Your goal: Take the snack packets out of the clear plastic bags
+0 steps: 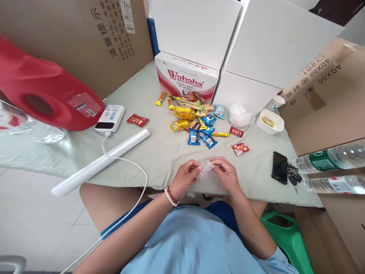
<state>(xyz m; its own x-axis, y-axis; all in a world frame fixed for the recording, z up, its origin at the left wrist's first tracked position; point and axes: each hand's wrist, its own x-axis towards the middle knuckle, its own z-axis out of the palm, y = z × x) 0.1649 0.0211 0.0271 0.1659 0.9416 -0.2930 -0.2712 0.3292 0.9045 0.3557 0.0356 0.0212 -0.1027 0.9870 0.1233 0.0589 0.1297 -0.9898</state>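
Between my two hands is a thin, see-through piece of plastic, perhaps a small bag (pixel 204 170). My left hand (pixel 186 179) pinches its left side with thumb and fingers. On the opposite side, my right hand (pixel 226 176) pinches its upper edge. Both hands are over the front edge of the cloth-covered table (pixel 168 171). Beyond them lies a heap of wrapped snacks, with blue packets (pixel 194 137) nearest and yellow packets (pixel 184 113) behind. Red packets (pixel 240 148) lie to the right of the heap, and another red packet (pixel 137 120) lies to its left.
A crumpled clear bag (pixel 241 115) sits beside a white bowl (pixel 269 122) holding one packet. At right are a phone (pixel 279 167), keys and water bottles (pixel 327 160). A white tube (pixel 102 161), a cabled power bank (pixel 110 118) and a red jug (pixel 48 87) occupy the left. Boxes (pixel 186 76) line the back.
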